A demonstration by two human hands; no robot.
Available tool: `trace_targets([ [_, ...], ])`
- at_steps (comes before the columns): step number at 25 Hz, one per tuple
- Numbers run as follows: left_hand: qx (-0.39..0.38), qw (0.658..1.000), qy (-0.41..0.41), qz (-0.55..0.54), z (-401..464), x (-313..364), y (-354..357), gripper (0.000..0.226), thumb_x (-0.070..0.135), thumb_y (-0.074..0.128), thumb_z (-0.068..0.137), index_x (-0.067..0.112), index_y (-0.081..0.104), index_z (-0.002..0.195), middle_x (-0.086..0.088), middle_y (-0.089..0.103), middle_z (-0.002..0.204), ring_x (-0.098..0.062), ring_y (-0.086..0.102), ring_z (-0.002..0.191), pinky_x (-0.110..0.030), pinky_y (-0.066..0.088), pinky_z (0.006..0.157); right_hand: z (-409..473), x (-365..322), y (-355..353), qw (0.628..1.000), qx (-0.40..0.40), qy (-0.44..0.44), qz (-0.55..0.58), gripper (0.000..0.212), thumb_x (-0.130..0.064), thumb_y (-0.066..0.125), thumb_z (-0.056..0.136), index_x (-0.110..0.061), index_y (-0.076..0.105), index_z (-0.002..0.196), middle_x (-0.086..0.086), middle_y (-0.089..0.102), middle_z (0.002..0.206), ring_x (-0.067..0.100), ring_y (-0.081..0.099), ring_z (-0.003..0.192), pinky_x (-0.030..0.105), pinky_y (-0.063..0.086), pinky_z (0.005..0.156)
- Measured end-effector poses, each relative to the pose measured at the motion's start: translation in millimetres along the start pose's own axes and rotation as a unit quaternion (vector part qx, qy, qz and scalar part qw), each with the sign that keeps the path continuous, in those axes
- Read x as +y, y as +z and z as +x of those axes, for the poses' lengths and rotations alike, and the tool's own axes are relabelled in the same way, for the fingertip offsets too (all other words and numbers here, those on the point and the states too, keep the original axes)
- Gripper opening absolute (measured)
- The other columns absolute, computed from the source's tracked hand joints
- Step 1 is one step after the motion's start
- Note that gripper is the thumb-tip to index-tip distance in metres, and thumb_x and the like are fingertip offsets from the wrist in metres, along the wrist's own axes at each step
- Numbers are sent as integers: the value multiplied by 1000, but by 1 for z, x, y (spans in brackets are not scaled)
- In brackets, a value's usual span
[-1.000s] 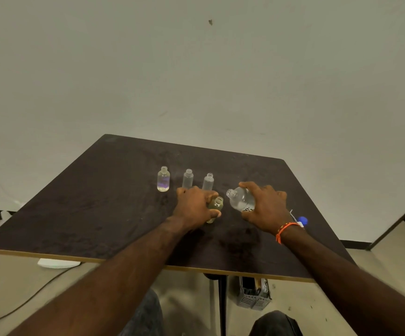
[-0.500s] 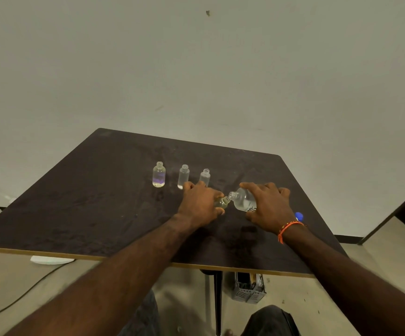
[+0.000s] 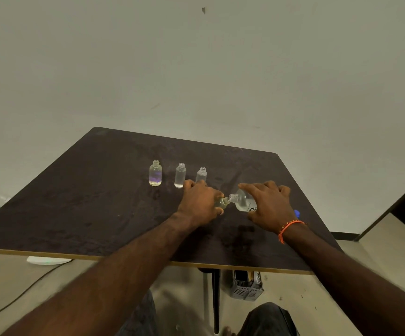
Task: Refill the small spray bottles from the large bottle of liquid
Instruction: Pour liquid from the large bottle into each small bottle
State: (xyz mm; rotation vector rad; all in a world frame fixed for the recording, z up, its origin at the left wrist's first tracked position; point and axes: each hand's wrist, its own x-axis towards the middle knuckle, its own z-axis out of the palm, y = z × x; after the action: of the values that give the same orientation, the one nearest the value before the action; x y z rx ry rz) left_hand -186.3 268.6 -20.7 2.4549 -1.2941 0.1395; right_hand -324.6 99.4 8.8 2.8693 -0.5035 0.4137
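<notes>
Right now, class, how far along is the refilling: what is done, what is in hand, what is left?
Possibly done: the leftmost bottle holds some liquid. In hand: the left hand grips a small bottle while the right hand tips the large bottle at its mouth. Left: two uncapped bottles look nearly empty.

**Large bottle tipped to small bottle's mouth**

The left hand (image 3: 200,204) grips a small bottle (image 3: 222,203), tilted right. The right hand (image 3: 268,209) holds the large bottle (image 3: 244,202) tipped left, its open neck touching the small bottle's mouth, above the dark tabletop (image 3: 95,202). Behind the left hand three uncapped bottles stand upright in a row: a purple-tinted bottle (image 3: 155,173), a middle bottle (image 3: 180,175) and a third bottle (image 3: 201,174), partly hidden by the fingers. A blue cap (image 3: 296,212) lies just right of the right hand. An orange bracelet (image 3: 288,227) circles the right wrist.
</notes>
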Motion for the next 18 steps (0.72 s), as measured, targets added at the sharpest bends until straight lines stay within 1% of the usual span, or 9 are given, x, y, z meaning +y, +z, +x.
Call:
trace_targets([
  [5,-2,1000,2,-3,0,2,-1,49,53,71,92,35,65,137,6,70,124,-17,48,129,-45,25,110,-1,1,0,1000,-3,-2,-6,74,-42,71,77,-42,41,145,-12,56,140,19,44,125,45,25,97],
  [13,-6,1000,4,2,-1,2,-1,49,53,71,92,36,64,138,4,68,126,-17,48,129,-45,25,110,-1,2,-2,1000,2,-16,-20,71,-47,70,80,-44,40,145,-12,59,135,19,44,123,43,24,94],
  [18,-8,1000,2,-2,0,1,1,50,54,71,92,36,64,138,6,70,125,-17,49,128,-44,26,109,-1,1,-3,1000,-4,-17,-24,73,-46,70,79,-43,40,146,-11,58,135,20,43,124,44,24,94],
])
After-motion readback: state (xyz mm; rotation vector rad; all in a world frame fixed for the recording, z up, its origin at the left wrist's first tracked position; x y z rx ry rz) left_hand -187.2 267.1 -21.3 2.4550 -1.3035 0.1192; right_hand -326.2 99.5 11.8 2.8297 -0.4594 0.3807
